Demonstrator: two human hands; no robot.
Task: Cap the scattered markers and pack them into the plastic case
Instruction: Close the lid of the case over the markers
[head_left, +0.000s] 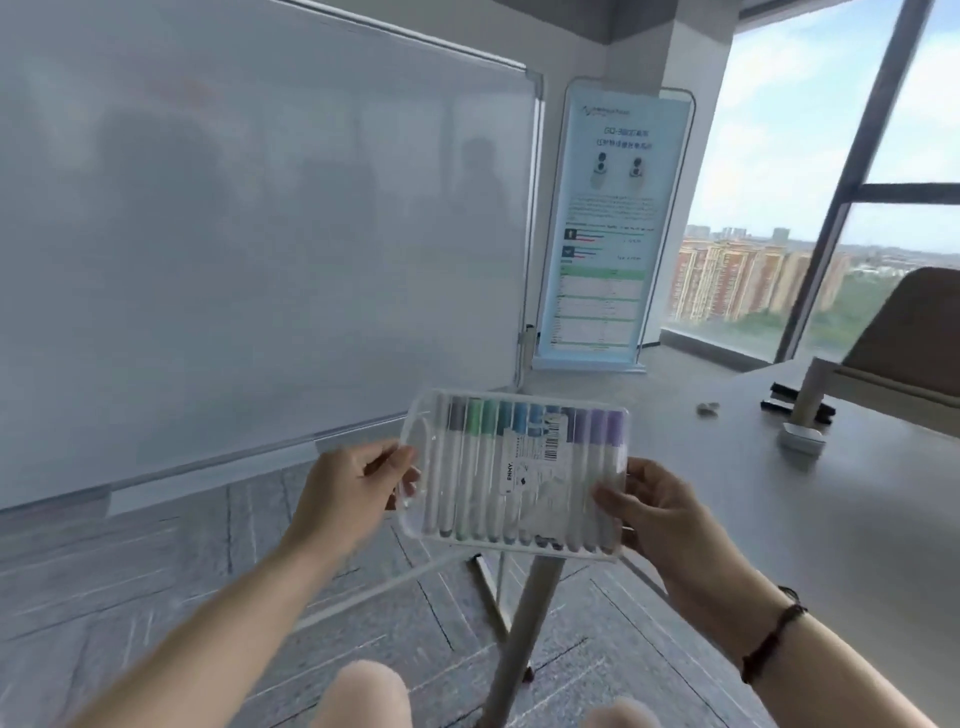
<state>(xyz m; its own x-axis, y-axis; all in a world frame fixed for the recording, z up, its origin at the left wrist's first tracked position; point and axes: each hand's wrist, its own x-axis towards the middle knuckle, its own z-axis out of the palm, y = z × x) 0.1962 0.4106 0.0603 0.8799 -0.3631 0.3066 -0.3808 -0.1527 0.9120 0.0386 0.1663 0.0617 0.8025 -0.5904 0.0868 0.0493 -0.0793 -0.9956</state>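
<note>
Plastic case (519, 475): clear, flat, rectangular, held up in the air in front of the whiteboard (249, 218), off the table (857, 493) and to its left. Tilted slightly, right end a little lower. Inside: a full-looking row of markers (470, 467) side by side, caps toward the top edge, colours running grey, green, blue to purple. A label with a barcode (555, 447) covers the middle, so the pens behind it cannot be counted with certainty.

Left hand (353, 491): fingers curled round the case's left short edge, thumb on the front face. Right hand (657, 512): thumb pressed on the front near the lower right corner, other fingers behind the case, gripping it; a dark cord bracelet (774, 639) on that wrist.

Handling judgement: light load, thin stiff shell that probably flexes if squeezed mid-face. Smooth plastic, likely slippery. Best held by the short edges or rim, as now, kept level so the pens do not slide or the lid pop.

Still on the table: a couple of dark markers (795, 400) near a chair leg (808, 387), a small white object (800, 436), and a small grey item (707, 409) too blurred to identify. Whether those pens belong in this case is unclear; packing looks nearly complete.
</note>
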